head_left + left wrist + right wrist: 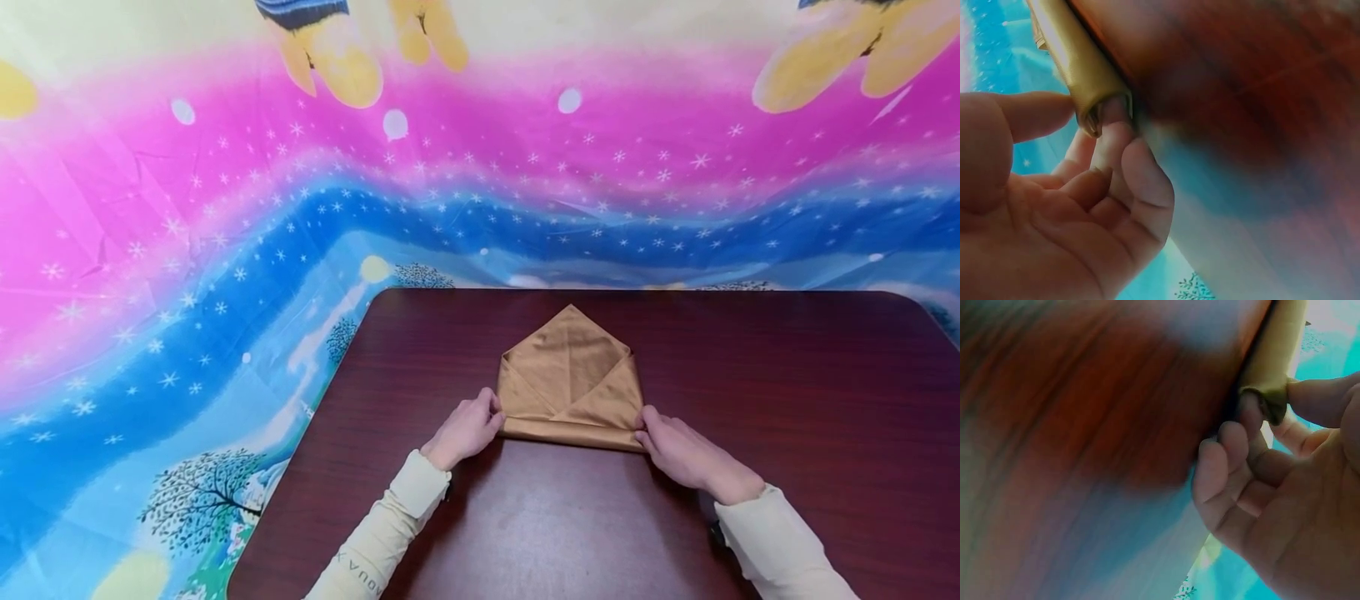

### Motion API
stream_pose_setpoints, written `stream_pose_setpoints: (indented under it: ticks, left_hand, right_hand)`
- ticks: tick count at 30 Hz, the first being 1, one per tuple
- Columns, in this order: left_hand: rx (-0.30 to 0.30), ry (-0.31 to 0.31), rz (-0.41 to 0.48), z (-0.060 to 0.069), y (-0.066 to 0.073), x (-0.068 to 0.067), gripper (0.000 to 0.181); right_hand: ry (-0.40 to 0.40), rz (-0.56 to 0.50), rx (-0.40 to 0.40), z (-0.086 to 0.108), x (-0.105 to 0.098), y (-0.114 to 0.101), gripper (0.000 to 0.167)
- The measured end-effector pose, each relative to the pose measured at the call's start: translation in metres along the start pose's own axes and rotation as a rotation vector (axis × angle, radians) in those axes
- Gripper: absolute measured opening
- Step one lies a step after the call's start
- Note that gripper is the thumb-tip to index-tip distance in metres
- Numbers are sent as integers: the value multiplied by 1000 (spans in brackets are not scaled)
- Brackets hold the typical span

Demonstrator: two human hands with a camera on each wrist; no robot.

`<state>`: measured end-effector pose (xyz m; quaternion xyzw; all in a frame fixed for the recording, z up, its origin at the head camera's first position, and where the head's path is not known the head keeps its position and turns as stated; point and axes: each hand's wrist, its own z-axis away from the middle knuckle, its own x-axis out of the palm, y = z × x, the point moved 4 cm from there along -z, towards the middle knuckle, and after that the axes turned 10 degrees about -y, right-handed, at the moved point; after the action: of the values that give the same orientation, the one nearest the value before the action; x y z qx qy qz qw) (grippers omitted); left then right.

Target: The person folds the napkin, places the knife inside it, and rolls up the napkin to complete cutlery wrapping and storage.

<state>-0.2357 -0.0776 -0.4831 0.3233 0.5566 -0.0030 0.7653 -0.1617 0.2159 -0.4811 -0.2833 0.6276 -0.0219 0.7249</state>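
Note:
A gold-brown satin cloth (566, 367) lies on the table, folded to a point at the far end, with a rolled edge along its near side. At the left end of that roll my left hand (467, 427) pinches it; the left wrist view shows the thumb on the outside of the roll (1082, 56) and a fingertip tucked into its open end. My right hand (686, 450) pinches the opposite end. In the right wrist view, the thumb presses the outer side of the roll (1275, 356), and a finger sits at its end.
The dark red-brown wooden table (600, 525) has rounded far corners and a glossy surface. Behind it and along its left side hangs a printed curtain (450, 167) in pink and blue with snowflakes and trees.

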Motion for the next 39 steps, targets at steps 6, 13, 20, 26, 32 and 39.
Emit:
stream_pose_setpoints:
  ticks: [6, 13, 20, 26, 32, 39]
  left_hand:
    - [-9, 42, -72, 2, -1, -3, 10]
    - [92, 64, -109, 6, -1, -4, 4]
    - [179, 82, -172, 8, 3, -5, 5]
    - [213, 65, -224, 10, 4, -5, 6]
    - [233, 84, -257, 12, 5, -5, 7]
    - [221, 52, -285, 13, 3, -5, 23]
  right_hand:
    - [-25, -20, 70, 0, -2, -1, 12]
    - [32, 35, 102, -1, -1, -3, 14]
    - [148, 165, 64, -1, -4, -14, 17]
    - [202, 220, -10, -2, -4, -17, 22]
    - [188, 215, -5, -1, -3, -16, 17]
    - [72, 173, 25, -1, -4, -14, 12]
